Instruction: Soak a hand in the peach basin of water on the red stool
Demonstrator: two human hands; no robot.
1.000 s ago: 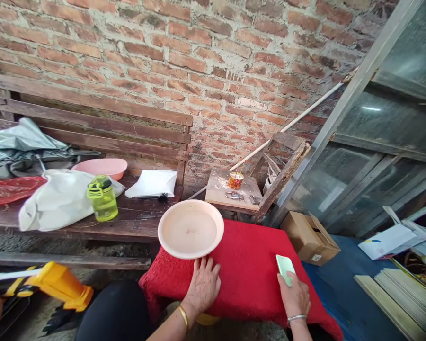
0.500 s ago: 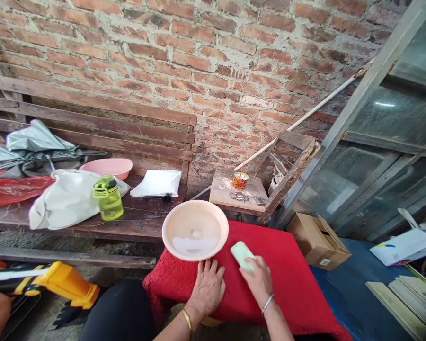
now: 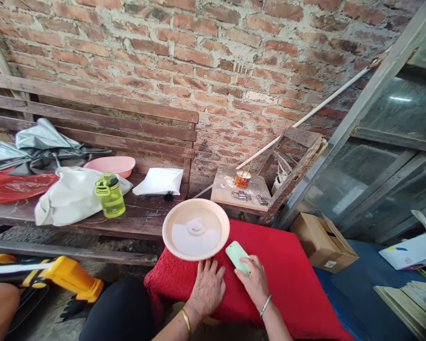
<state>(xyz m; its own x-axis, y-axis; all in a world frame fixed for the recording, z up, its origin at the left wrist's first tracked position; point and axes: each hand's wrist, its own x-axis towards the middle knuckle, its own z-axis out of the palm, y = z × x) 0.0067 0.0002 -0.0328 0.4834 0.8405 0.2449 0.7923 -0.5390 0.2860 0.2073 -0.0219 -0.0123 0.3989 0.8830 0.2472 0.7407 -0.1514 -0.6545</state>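
A pale basin [image 3: 196,251] with shallow water in it stands on the red cloth [image 3: 280,265] covering a small table. My left hand [image 3: 208,286] lies flat on the cloth, fingers stretched out, with the fingertips at the basin's near rim. It holds nothing. To the right, my right hand [image 3: 253,279] has its thumb and fingers closed around the near end of a pale green phone-like slab [image 3: 237,255] with rounded corners. The slab is held tilted, close to the cloth and just right of the basin.
On the wooden bench [image 3: 142,227] at left are a green bottle [image 3: 111,201], a white bag [image 3: 69,199], a pink bowl [image 3: 115,166] and a white packet [image 3: 159,181]. A chair seat [image 3: 220,194] holds a patterned cup [image 3: 242,180] and padlocks [image 3: 241,195]. A cardboard box [image 3: 319,246] stands right.
My right hand has shifted slightly left with the pale green slab, nearer the basin. The left hand stays in place. The view has turned a little, and the bright reflection in the water has changed.
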